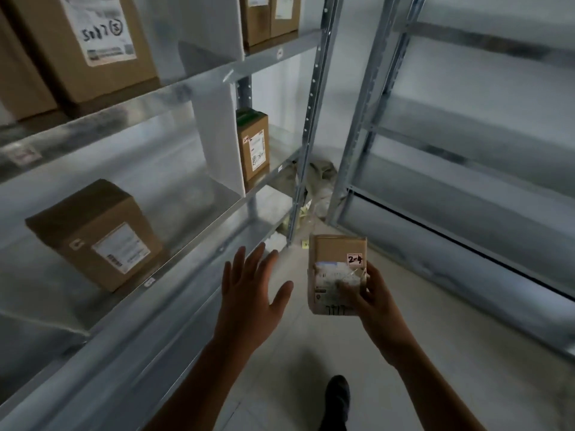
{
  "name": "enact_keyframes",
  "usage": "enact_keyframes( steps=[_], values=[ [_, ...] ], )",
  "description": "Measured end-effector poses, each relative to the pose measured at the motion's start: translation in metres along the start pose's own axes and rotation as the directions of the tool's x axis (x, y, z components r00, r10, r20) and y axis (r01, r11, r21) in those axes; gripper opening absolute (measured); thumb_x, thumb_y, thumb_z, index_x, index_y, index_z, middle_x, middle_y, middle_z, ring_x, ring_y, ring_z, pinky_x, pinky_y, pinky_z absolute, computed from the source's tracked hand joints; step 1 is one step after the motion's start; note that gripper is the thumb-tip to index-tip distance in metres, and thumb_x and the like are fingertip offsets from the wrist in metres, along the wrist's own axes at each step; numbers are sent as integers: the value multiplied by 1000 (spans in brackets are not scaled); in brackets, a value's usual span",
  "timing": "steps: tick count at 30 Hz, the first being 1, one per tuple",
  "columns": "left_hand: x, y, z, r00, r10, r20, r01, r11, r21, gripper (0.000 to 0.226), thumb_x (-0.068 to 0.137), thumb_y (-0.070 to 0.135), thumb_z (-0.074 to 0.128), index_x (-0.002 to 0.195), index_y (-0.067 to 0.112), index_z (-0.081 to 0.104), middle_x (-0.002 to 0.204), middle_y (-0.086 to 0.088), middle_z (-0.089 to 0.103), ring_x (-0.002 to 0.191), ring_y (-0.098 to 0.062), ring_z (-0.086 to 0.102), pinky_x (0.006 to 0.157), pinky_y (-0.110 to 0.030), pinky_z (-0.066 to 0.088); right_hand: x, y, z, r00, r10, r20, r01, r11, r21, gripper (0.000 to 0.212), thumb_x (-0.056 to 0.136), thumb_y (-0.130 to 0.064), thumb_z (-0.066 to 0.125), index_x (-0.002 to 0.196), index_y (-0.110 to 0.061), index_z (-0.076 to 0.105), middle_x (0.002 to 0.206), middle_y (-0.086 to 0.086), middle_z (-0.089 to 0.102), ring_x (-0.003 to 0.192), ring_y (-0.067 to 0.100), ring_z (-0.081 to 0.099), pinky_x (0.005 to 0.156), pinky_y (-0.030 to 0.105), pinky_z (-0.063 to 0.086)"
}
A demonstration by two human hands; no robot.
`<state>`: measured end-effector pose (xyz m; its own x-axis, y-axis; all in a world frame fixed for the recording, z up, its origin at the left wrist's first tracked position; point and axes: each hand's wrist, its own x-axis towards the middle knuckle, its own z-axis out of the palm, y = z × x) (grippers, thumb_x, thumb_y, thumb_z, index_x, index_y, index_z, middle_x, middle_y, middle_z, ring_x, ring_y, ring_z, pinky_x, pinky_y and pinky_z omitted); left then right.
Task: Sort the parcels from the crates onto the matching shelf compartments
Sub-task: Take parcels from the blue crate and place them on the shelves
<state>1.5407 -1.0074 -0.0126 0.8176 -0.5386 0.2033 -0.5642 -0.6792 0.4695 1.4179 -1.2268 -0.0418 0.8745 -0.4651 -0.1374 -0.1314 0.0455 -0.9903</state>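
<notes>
A small brown parcel (334,259) with a white shipping label and a red-edged sticker reading "2-4" is held upright over the floor; my right hand (370,293) grips its lower right corner. Just left of it, my left hand (252,290) hangs in the air with fingers spread, holding nothing. The metal shelf unit (199,231) runs along my left. In its middle level stand a brown box (96,231) near me and a taller labelled box (252,144) past a white divider (217,138).
Larger brown boxes (84,42) fill the upper shelf, with two more (269,17) further along. A second metal rack (451,150) stands to the right. Crumpled bags and litter (317,181) lie on the floor between the racks. My shoe (337,396) is on the pale floor.
</notes>
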Motion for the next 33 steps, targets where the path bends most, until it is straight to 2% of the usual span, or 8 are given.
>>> enact_keyframes(
  steps=[6,9,13,17,20,25,30,33],
  values=[
    [105,56,41,999,-38,4,38,998,52,67,97,61,44,154,26,40,167,-1,27,157,-29,10,126,-53,8,103,2,-77,998,-35,53,34,999,24,69,87,-53,77,148,-45,45,134,-2,66,119,24,69,88,49,63],
    [155,76,43,997,-75,-20,77,995,67,65,98,57,49,153,24,41,167,-4,27,157,-30,10,126,-55,9,146,-10,-100,994,-29,109,27,999,24,70,87,-54,79,148,-45,45,132,-1,66,117,24,69,86,46,63],
    [206,88,39,981,-161,-110,166,985,37,69,92,59,45,151,23,45,164,-5,33,154,-29,18,124,-57,18,199,-26,-112,986,-52,155,52,999,5,75,84,-62,78,148,-41,45,129,-3,68,114,20,71,83,40,64],
    [243,75,44,969,-203,-143,212,976,45,71,92,64,40,150,23,43,162,-6,35,154,-31,17,125,-56,16,254,-37,-110,981,-66,182,65,998,8,80,78,-68,78,146,-38,47,125,-4,71,112,18,72,82,37,64],
    [273,57,50,962,-229,-147,241,968,68,70,93,64,41,151,24,40,163,-5,33,155,-33,15,125,-54,13,300,-43,-100,971,-62,229,58,998,26,70,82,-61,78,142,-40,50,125,-3,71,111,19,72,82,37,63],
    [333,26,60,951,-265,-161,274,961,34,65,96,53,56,151,20,44,164,-5,32,155,-34,14,124,-59,16,381,-49,-76,952,-40,302,47,999,-17,70,87,-51,72,149,-34,44,130,4,68,117,25,69,89,48,62],
    [396,5,58,926,-314,-208,322,947,5,67,98,56,52,155,23,40,167,-4,26,157,-32,7,125,-56,12,459,-69,-62,923,-5,385,55,991,-120,74,87,-51,72,150,-28,42,129,9,68,116,31,69,90,52,62],
    [427,-11,50,905,-351,-239,372,927,47,68,98,58,48,155,22,40,165,-7,29,155,-33,14,123,-56,17,507,-78,-49,900,-9,437,82,985,-149,69,90,-46,70,149,-27,41,130,11,67,115,32,70,89,54,62]
  ],
)
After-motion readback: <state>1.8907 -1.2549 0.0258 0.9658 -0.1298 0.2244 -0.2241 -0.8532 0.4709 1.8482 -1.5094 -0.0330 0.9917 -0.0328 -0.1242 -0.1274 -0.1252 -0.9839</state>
